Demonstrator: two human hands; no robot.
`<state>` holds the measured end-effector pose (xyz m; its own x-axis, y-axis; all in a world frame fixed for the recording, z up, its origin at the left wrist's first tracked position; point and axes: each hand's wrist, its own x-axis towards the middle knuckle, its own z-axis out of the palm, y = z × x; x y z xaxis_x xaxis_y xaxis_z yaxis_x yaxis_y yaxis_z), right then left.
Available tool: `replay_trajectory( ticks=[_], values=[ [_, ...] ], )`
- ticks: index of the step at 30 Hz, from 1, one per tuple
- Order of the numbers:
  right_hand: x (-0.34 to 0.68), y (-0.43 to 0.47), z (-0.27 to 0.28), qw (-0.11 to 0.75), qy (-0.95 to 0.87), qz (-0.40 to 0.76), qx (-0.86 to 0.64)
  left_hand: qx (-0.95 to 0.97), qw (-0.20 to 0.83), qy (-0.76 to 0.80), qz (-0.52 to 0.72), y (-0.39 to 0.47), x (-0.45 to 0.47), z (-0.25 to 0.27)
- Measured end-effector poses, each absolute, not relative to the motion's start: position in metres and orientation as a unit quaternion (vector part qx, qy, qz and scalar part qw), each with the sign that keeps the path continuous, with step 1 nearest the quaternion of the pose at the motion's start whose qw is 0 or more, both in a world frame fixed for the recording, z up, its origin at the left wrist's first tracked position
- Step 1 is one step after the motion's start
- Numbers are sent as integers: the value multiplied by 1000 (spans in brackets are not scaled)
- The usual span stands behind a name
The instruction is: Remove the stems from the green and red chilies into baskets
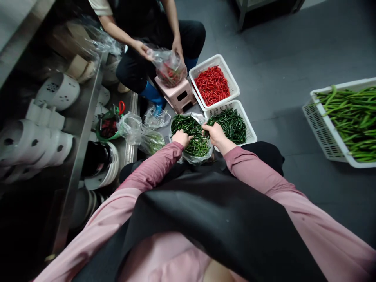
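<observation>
An open plastic bag (209,152) of green chillies (196,147) lies in front of my knees. My left hand (181,138) is over the bag's left side, its fingers curled and thumb stretched to the right; anything in its grip is too small to make out. Above the bag's right edge, my right hand (216,134) pinches what looks like a green chilli at its fingertips. Just beyond that hand, a white basket (250,135) holds dark green chillies (232,124).
A white basket (235,89) of red chillies (212,85) adjoins the green one. Opposite, a co-worker (138,23) handles a bag of red chillies (170,72) on a pink stool (178,94). Long green peppers (349,121) fill a basket at right. Metal shelving (85,156) stands left.
</observation>
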<state>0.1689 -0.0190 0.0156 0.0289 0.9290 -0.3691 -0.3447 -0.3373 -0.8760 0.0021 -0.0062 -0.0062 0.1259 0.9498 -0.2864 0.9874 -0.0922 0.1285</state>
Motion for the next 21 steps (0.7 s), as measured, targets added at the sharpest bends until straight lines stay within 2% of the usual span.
replay_trajectory(
  ticks=[2, 5, 11, 21],
  values=[
    [174, -17, 18, 493, -230, 688, -481, 804, 85, 579, -106, -2, 1, -21],
    [177, -20, 22, 461, -221, 735, -446, 855, 74, 488, -159, 6, 7, -47],
    [181, -27, 32, 459, -219, 763, -399, 864, 52, 473, -165, 16, 15, -83],
    [186, -23, 29, 470, -176, 747, -436, 885, 71, 435, -147, 17, 1, -65]
  ],
)
